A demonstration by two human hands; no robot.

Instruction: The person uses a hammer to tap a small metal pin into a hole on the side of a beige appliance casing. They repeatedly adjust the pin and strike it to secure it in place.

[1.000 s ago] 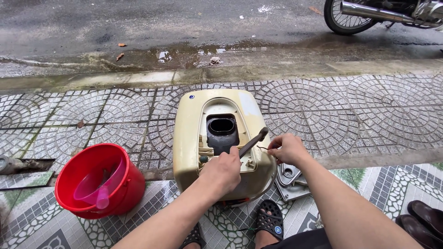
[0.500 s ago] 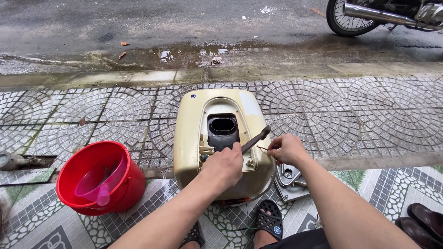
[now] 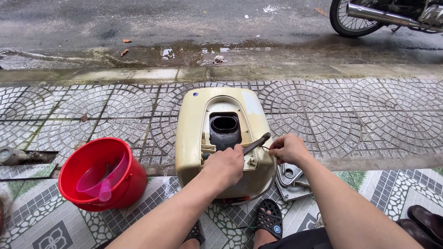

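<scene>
Both forearms are bare to the elbow, with no sleeves, gloves, watch or rings in view on the left hand [image 3: 227, 165] or the right hand [image 3: 288, 148]. Below the hands, the feet wear black perforated rubber sandals [image 3: 268, 216], one with a small round blue mark. Dark clothing [image 3: 302, 240] shows beneath the right forearm.

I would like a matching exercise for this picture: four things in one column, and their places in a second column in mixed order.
Things:
1. red bucket
2. pink scoop
3. motorbike wheel
4. grey metal part

Places:
A. on the wet road, top right
B. inside the bucket
C. on the tiles, left of the cream casing
D. on the ground under the right hand

Pairs: 1-C, 2-B, 3-A, 4-D
</scene>
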